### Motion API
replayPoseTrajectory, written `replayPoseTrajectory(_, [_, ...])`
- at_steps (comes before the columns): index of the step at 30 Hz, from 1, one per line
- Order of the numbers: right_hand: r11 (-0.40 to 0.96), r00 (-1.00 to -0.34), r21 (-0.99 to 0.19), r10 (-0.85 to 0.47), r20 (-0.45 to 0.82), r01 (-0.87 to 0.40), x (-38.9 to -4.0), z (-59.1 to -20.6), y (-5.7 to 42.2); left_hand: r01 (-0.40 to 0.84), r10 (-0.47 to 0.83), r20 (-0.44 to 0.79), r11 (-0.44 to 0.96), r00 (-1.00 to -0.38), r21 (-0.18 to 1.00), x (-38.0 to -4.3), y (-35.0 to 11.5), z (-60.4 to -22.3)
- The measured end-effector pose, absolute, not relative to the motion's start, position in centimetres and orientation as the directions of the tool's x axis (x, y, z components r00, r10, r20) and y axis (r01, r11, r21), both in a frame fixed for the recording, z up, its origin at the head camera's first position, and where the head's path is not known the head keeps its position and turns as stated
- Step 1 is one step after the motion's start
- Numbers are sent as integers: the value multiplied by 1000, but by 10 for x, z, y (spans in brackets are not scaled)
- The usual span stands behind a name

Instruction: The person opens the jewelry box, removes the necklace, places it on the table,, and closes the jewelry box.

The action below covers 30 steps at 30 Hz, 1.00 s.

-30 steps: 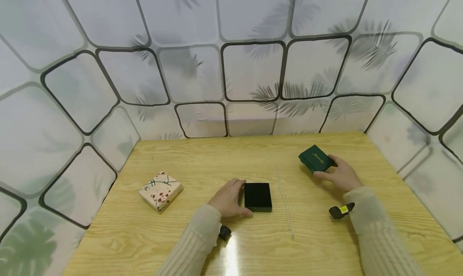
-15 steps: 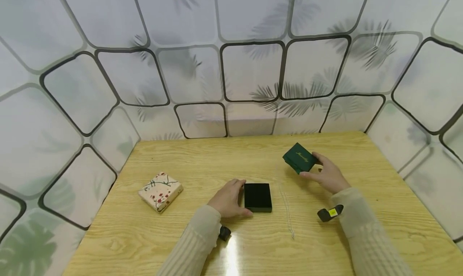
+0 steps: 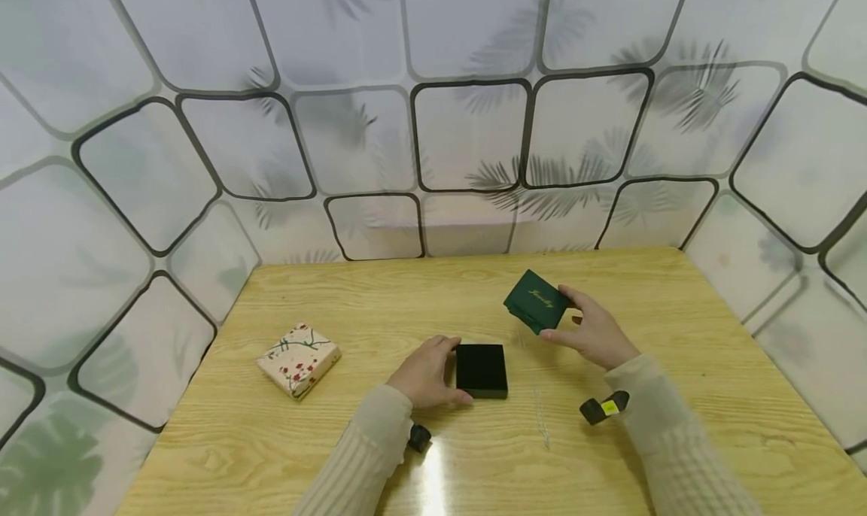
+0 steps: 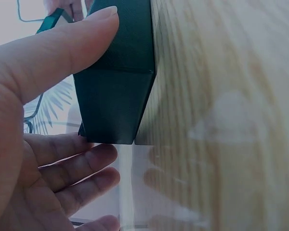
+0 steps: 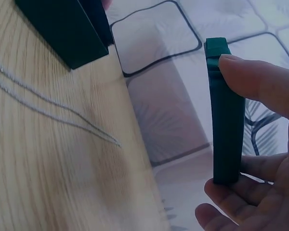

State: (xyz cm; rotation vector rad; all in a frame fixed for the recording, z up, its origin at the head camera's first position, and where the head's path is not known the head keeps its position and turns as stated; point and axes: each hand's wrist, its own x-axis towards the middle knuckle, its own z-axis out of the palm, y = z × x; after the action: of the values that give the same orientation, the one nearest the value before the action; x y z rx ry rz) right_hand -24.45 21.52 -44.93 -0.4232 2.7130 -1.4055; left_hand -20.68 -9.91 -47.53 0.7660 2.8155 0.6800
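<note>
A small square jewelry box base (image 3: 482,371), green-sided with a black top, rests on the table. My left hand (image 3: 427,374) holds it at its left side, thumb by the near corner and a finger by the far corner. Raised above the table, a dark green box lid (image 3: 536,301) with gold "Jewelry" lettering tilts in my right hand (image 3: 591,334), pinched between thumb and fingers at its right side. Beneath and in front of the lid, a thin silver necklace (image 3: 540,418) lies to the right of the base. The lid hides part of the chain in the head view.
A cream box with red flowers and dark branches (image 3: 299,359) sits at the left of the wooden table (image 3: 379,298). Patterned cloth walls (image 3: 467,132) rise behind the table and on both sides.
My right hand has carried the green lid leftward, over the far end of the necklace and closer to the base. The left hand and the base have stayed in place.
</note>
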Motion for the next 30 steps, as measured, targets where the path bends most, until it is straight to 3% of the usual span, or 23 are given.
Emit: replayPoseTrajectory(30, [480,-877,-804,-469,103,-351,-220,-447,166,402,473,-16,765,-881,502,-209,-101,-470])
